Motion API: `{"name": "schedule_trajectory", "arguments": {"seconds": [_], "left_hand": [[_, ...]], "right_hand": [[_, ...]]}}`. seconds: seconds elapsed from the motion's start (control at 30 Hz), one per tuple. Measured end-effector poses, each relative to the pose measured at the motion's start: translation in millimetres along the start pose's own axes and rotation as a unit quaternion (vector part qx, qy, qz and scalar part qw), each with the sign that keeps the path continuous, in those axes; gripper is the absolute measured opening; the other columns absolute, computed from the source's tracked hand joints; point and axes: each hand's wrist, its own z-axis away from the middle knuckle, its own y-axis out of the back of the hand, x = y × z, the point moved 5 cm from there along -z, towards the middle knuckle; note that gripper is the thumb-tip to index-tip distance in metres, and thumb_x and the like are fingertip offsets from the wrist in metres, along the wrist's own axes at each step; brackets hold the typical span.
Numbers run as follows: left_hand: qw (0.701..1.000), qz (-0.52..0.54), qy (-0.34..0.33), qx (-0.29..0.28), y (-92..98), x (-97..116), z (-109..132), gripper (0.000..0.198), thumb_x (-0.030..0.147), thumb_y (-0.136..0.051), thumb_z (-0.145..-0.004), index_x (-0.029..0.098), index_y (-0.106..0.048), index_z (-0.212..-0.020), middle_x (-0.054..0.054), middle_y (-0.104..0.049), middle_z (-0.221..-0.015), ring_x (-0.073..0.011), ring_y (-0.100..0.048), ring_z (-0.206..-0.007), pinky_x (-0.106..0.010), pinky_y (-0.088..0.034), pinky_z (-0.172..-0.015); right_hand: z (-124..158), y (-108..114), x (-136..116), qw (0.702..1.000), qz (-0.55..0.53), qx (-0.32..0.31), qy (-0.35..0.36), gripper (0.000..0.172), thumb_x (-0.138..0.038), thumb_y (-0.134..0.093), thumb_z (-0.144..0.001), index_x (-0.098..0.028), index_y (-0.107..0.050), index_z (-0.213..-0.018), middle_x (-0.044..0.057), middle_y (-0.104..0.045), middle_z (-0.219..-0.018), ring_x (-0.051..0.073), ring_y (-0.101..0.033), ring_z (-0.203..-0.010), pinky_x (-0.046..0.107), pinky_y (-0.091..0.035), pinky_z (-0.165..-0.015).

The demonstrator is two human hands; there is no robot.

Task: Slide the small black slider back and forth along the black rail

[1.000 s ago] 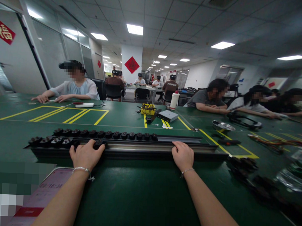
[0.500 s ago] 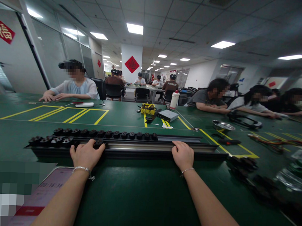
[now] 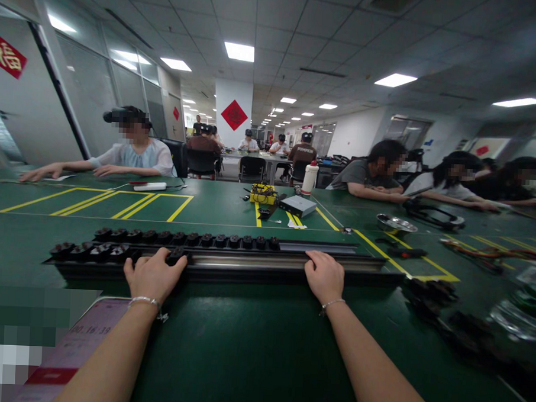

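A long black metal rail (image 3: 247,274) with a silvery inner channel lies crosswise before me. Small black socket-like blocks (image 3: 92,251) fill its left part, and a second row of similar blocks (image 3: 206,240) sits in another black rail (image 3: 319,247) just behind. My left hand (image 3: 154,274) is closed over the front rail, with a black block (image 3: 175,255) between thumb and forefinger. Farther right, my right hand (image 3: 325,276) grips the same rail, fingertips over its far edge and the thumb hidden in part. Both hands wear thin bracelets.
A phone (image 3: 84,341) lies under my left forearm. Loose black blocks (image 3: 471,328) and a clear plastic bottle (image 3: 521,301) are at right. Beyond stand a metal bowl (image 3: 396,223), a grey box (image 3: 298,206) and a white bottle (image 3: 310,178). Several people sit around the green table (image 3: 252,354).
My hands, the rails and the blocks have stayed in place. Across the table at left, a person's hand has reached outward to the left. The phone's timer digits have changed.
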Motion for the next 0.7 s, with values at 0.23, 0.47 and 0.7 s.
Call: {"name": "schedule_trajectory", "arguments": {"seconds": [0.23, 0.47, 0.7], "left_hand": [[1.000, 0.002, -0.008, 0.007, 2.1, 2, 1, 0.054, 0.061, -0.034, -0.073, 0.020, -0.061, -0.098, -0.015, -0.066, -0.093, -0.0315, -0.053, -0.103, -0.048, -0.020, -0.101], [1.000, -0.004, -0.020, 0.012, 7.8, 9, 3, 0.052, 0.058, -0.033, -0.073, 0.020, -0.062, -0.093, -0.012, -0.067, -0.083, -0.0287, -0.058, -0.092, -0.040, -0.031, -0.092], [1.000, -0.008, -0.022, 0.012, 8.9, 10, 4, 0.051, 0.057, -0.033, -0.073, 0.020, -0.062, -0.093, -0.012, -0.067, -0.082, -0.0285, -0.058, -0.092, -0.038, -0.031, -0.089]], "right_hand": [[0, 1, 0, 1.000, 0.001, 0.003, 0.001, 0.034, -0.021, -0.042, -0.077, -0.023, -0.067, -0.099, 0.002, -0.066, -0.107, 0.019, -0.054, -0.104, 0.034, -0.035, -0.087], [0, 1, -1, 1.000, 0.001, 0.001, -0.002, 0.034, -0.022, -0.042, -0.078, -0.023, -0.067, -0.099, 0.002, -0.066, -0.107, 0.019, -0.054, -0.104, 0.034, -0.035, -0.087], [0, 0, 0, 1.000, 0.001, -0.002, 0.000, 0.034, -0.022, -0.041, -0.078, -0.022, -0.067, -0.100, 0.002, -0.066, -0.107, 0.019, -0.054, -0.104, 0.034, -0.035, -0.089]]}}
